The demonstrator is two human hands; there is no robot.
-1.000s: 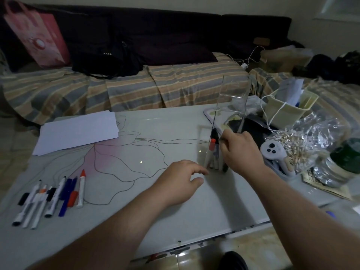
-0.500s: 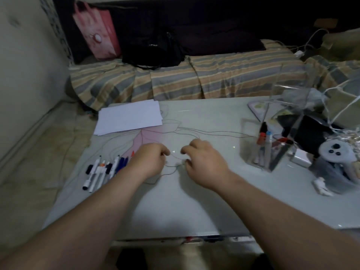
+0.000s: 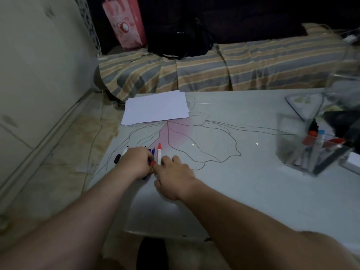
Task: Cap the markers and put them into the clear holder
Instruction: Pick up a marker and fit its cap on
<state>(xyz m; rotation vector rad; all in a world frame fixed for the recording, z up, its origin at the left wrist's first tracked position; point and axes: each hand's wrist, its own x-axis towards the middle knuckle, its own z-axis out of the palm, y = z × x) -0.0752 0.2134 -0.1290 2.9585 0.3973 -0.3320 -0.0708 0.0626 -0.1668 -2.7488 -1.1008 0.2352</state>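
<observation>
- The clear holder [image 3: 311,152] stands well off to the right of both hands, some markers already inside.
- Left hand [image 3: 134,162] is curled over the loose markers [image 3: 159,153] (grip hidden).
- Right hand [image 3: 175,178], fingers together, touches a red cap [image 3: 152,163].

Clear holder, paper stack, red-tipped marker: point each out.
clear holder [image 3: 288,152]: head view, left wall.
paper stack [image 3: 155,108]: head view, middle of top sheet.
red-tipped marker [image 3: 159,155]: head view, white barrel.
</observation>
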